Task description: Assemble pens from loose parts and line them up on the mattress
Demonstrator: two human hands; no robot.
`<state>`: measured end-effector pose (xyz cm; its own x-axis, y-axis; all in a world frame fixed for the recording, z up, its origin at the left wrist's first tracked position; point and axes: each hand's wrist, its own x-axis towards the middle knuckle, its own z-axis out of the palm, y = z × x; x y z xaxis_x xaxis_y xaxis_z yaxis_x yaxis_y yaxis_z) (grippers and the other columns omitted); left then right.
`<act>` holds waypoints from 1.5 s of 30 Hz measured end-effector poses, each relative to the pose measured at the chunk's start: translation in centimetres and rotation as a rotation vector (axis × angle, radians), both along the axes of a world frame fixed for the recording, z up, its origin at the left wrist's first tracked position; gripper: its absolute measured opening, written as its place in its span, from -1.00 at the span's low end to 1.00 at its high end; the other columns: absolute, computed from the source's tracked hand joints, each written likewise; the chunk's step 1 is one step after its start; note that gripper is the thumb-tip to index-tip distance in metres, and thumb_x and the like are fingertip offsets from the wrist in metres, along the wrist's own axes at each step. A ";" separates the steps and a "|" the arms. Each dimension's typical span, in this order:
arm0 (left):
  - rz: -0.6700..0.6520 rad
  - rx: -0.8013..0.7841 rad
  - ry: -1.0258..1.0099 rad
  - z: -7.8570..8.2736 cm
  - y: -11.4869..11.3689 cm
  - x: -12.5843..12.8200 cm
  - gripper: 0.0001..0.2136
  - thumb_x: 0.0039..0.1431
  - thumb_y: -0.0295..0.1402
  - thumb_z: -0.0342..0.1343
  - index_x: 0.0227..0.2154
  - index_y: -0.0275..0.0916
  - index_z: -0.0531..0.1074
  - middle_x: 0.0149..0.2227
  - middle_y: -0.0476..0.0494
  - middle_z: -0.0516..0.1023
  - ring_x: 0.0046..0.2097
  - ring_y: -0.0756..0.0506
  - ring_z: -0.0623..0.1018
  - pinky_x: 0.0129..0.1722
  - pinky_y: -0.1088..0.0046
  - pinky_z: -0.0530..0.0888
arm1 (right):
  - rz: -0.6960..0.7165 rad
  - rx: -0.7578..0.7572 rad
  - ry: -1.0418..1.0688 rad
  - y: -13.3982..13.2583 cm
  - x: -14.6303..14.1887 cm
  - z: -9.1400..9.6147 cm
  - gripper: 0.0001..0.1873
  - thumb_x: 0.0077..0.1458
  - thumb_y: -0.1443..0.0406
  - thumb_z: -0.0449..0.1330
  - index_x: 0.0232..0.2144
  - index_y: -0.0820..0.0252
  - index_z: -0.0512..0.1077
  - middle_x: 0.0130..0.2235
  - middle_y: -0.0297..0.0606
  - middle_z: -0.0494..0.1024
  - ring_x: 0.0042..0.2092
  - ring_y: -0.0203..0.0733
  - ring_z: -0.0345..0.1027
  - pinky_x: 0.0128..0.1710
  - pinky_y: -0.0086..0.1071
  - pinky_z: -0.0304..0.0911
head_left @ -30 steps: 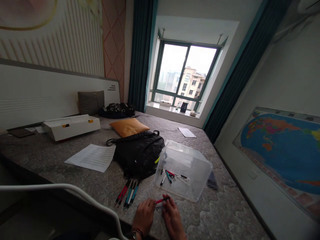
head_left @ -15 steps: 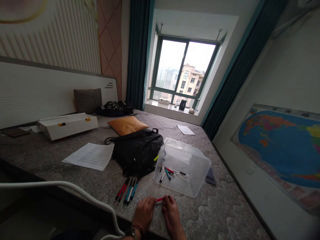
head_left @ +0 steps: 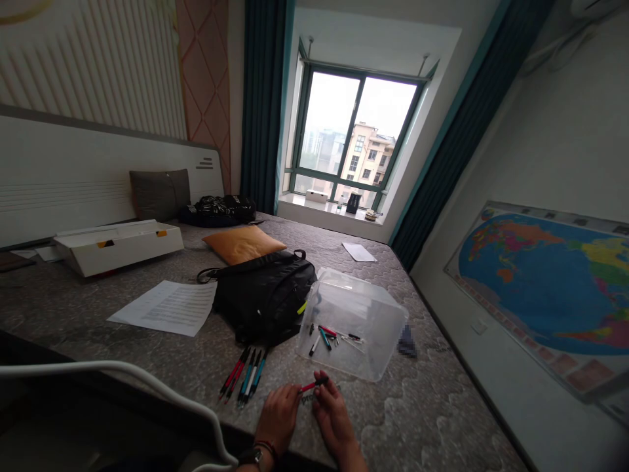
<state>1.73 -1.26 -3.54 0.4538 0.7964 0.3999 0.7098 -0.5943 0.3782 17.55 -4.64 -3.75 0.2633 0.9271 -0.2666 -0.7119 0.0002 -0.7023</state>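
A red pen is held between both hands low in the middle of the view, just above the grey mattress. My left hand pinches its left end and my right hand pinches its dark right end. Left of the hands, several red, blue and black pens lie side by side on the mattress. Behind the hands stands a clear plastic box with a few pens and small pen parts inside.
A black backpack lies left of the box, with a printed sheet beside it. Further back are an orange cushion, a white carton, a dark bag and a window. A white tube curves across the lower left.
The view has swung a little to the right, so everything has slid left. Both hands still hold the red pen in the same place.
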 end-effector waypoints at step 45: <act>0.035 0.037 -0.041 0.0 -0.3 0.3 -0.76 0.33 -0.44 -0.16 -0.21 -0.17 0.43 -0.30 -0.10 0.53 -0.24 -0.09 0.51 -0.23 0.38 0.33 | 0.022 -0.049 -0.053 0.7 -1.1 0.8 -0.58 -0.12 0.11 0.39 -0.19 0.12 0.48 -0.20 -0.20 0.54 -0.38 -0.26 0.38 -0.50 -0.46 0.20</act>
